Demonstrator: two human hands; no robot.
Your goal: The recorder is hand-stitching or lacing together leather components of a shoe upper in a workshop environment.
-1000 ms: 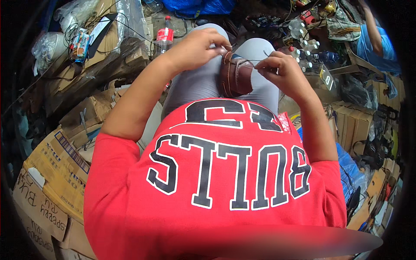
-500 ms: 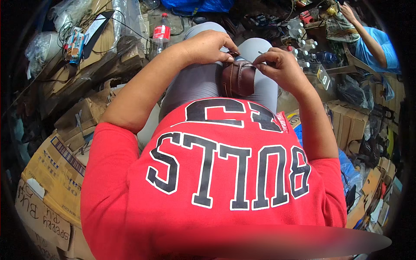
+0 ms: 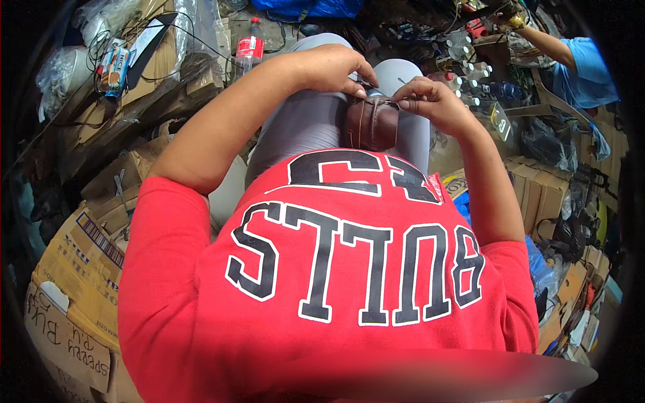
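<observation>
A dark brown leather shoe (image 3: pixel 373 127) with light stitching along one side rests between my knees, on my grey trousers. My left hand (image 3: pixel 336 70) is closed on its far left edge, the thumb pressing the leather and the fingers curled beyond it. At the shoe's right edge my right hand (image 3: pixel 430 101) is in a pinch. A thin grey needle-like tool (image 3: pixel 402 80) sticks up from those fingertips; its other end is hidden. Across the top of the shoe, between the two hands, runs a cord-like strip of leather. The shoe's far end is out of sight behind my hands.
A red-labelled bottle (image 3: pixel 250 48) stands beyond my left arm. Several white-capped bottles (image 3: pixel 477 70) are at the far right, near a co-worker's blue sleeve (image 3: pixel 584 70). Cardboard boxes (image 3: pixel 84 269) lie at left; more cardboard (image 3: pixel 537 191) is stacked at right.
My left forearm and elbow have shifted slightly left. My right fingers have moved a little and still pinch at the shoe's edge. The co-worker's arm has swung lower and to the left.
</observation>
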